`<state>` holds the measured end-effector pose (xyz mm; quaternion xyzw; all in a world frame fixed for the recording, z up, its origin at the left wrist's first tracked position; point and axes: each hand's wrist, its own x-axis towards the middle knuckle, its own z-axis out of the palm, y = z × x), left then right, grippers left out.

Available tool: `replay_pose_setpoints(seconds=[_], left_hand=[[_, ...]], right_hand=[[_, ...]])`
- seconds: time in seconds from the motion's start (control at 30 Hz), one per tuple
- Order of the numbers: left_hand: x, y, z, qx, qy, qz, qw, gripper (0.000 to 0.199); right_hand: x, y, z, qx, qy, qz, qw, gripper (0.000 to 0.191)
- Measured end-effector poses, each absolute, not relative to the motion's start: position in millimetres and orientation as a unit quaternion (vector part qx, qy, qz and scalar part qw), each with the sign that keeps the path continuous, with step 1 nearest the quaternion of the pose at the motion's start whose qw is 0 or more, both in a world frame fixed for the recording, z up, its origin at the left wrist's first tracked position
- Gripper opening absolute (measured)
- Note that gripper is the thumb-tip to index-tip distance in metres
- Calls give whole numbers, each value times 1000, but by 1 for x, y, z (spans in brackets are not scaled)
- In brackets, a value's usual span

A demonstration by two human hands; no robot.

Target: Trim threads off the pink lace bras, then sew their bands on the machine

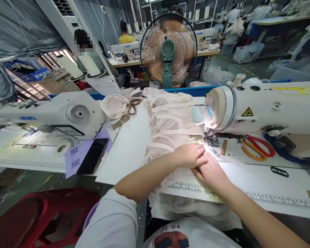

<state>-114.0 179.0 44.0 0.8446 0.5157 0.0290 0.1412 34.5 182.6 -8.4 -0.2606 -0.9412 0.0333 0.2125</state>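
Observation:
My left hand [189, 155] and my right hand [214, 173] meet in front of the needle area of the sewing machine [258, 106] on the right. Their fingers are bent and touch each other, closed; whatever lies between or under them is hidden. Cream fabric with lace panels [167, 125] runs in a gathered strip up the table, passing beneath my left wrist. More of this cloth [181, 203] hangs over the front edge onto my lap. Just beyond my fingers is the presser foot [209, 139], and a gold-coloured piece [195, 138] lies beside it.
Scissors [258, 148] with orange and red handles and a black blade [279, 172] lie to the right. Leftward are a phone [93, 156], a rolled cream strip [115, 106] and a second sewing machine [74, 115]. A large fan [168, 48] stands behind the table; people sit farther back.

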Motion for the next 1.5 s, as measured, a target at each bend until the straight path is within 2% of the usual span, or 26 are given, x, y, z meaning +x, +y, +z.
replay_pose_setpoints(seconds=[0.13, 0.4, 1.5], left_hand=[[-116, 184, 35, 849, 516, 40, 107, 43], [-108, 195, 35, 833, 550, 23, 57, 43], [-97, 202, 43, 807, 588, -16, 52, 41]], right_hand=[[55, 178, -5, -246, -943, 46, 217, 27], [88, 172, -22, -271, -923, -15, 271, 34], [85, 171, -27, -312, -906, 16, 285, 34]])
